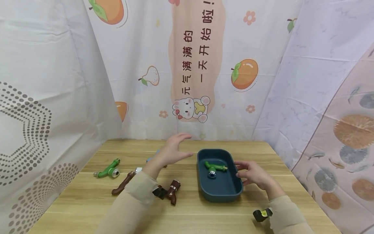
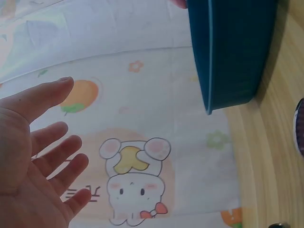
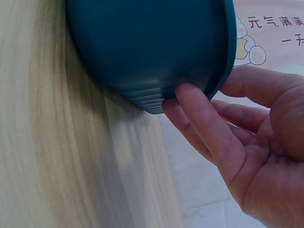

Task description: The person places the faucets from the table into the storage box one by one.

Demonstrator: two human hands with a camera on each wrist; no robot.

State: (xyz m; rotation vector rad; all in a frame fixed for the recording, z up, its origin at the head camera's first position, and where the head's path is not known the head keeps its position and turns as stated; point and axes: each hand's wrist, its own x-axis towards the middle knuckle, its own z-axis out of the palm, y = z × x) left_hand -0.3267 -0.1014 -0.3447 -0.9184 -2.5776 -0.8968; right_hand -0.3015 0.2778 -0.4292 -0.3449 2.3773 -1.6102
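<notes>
My left hand (image 1: 174,150) hovers left of a dark blue-green bin (image 1: 221,197), with fingers and thumb spread apart and nothing between them. In the left wrist view, its palm and loose fingers show against the curtain. At the bin's right side is my right hand (image 1: 253,174). The right wrist view shows fingertips against the bin's outer wall (image 3: 152,47), with another digit over the rim. Inside the bin lies a green faucet (image 1: 217,167) with a silver end.
Left of the bin lies a brown faucet (image 1: 174,188). Another brown faucet (image 1: 122,185) is partly covered by the left sleeve. Further left sits a green faucet (image 1: 109,170). A blue item (image 1: 152,158) shows behind the left hand. Patterned curtains (image 1: 201,130) surround the wooden table (image 1: 181,219).
</notes>
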